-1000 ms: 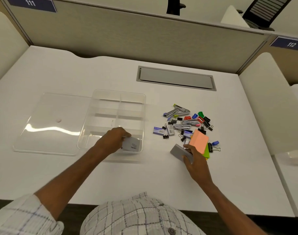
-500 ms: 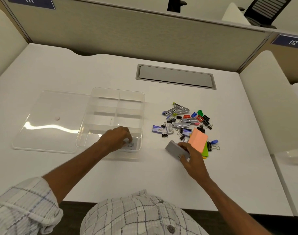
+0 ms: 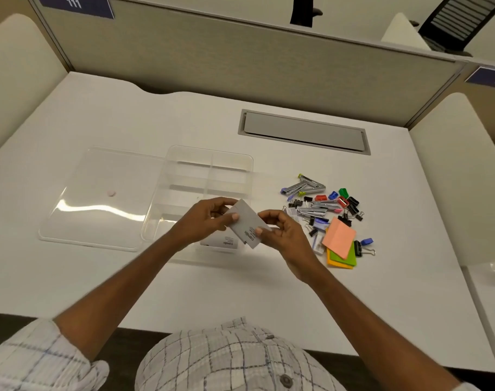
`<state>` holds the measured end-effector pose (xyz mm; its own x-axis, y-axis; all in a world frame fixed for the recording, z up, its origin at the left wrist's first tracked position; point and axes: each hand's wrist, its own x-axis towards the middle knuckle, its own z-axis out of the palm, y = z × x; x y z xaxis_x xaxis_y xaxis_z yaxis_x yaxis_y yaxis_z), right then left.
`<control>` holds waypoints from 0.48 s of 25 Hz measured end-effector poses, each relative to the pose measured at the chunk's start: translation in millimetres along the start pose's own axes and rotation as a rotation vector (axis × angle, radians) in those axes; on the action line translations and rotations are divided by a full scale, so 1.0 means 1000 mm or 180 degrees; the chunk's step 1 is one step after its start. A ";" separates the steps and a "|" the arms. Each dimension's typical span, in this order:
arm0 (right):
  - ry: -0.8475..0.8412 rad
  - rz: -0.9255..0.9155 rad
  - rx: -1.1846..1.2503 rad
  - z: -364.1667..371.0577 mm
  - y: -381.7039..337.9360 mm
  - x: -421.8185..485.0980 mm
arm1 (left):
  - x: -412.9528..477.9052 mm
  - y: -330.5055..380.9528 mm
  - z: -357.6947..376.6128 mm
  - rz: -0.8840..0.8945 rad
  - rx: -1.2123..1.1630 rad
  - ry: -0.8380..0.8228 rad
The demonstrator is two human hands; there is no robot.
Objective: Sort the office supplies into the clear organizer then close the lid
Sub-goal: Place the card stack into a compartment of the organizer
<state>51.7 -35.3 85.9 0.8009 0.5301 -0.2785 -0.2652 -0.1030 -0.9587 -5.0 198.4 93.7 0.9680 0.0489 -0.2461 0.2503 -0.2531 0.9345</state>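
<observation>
The main risk lies in the handover itself: the grey box (image 3: pixel 245 224) is pinched between both hands above the clear organizer (image 3: pixel 209 176), and if one hand lets go before the other has a firm hold, the box could drop onto the organizer's near rim and bounce out onto the surface (image 3: pixel 128 277). A second risk is misplacement. A matching grey box (image 3: pixel 222 241) already lies in the near compartment at about 6 o'clock of the organizer, and a careless release could leave the new one propped on a divider, which would later stop the lid (image 3: pixel 99 193) from shutting.

The left hand (image 3: pixel 205 221) is curled partly closed, thumb and fingertips pressed on the box's far and left edges. The right hand (image 3: pixel 283 231) is likewise half closed, its thumb on the printed face and its fingers around the right edge. Both hands therefore grip the same tilted box, held just above the organizer's near right corner.

The lid lies flat and open at 9 o'clock of the organizer. The remaining supplies sit at 3 o'clock: staplers (image 3: pixel 305 186), binder clips (image 3: pixel 353 206) and a stack of sticky notes (image 3: pixel 339 241), all still unsorted.
</observation>
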 end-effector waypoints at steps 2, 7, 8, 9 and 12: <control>0.0213 0.0059 -0.0361 0.012 -0.001 0.010 | -0.004 -0.005 -0.007 -0.0036 0.0226 0.0315; 0.0124 -0.0405 -0.1817 0.044 -0.009 0.035 | -0.014 -0.027 -0.019 -0.0056 0.1353 0.0563; 0.0040 -0.0545 -0.2165 0.049 -0.010 0.039 | -0.015 -0.030 -0.022 0.0040 0.1575 0.0586; -0.0048 -0.0609 -0.2493 0.052 -0.009 0.043 | -0.016 -0.031 -0.025 0.0126 0.1712 0.0603; -0.0283 -0.0588 -0.3219 0.058 -0.001 0.051 | -0.017 -0.030 -0.029 0.0361 0.2047 0.0452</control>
<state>61.7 40.8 75.5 0.7297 0.6657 -0.1562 0.4663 -0.6516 -0.5983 -28.2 233.2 76.8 0.9916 0.1036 -0.0781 0.1297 -0.7877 0.6022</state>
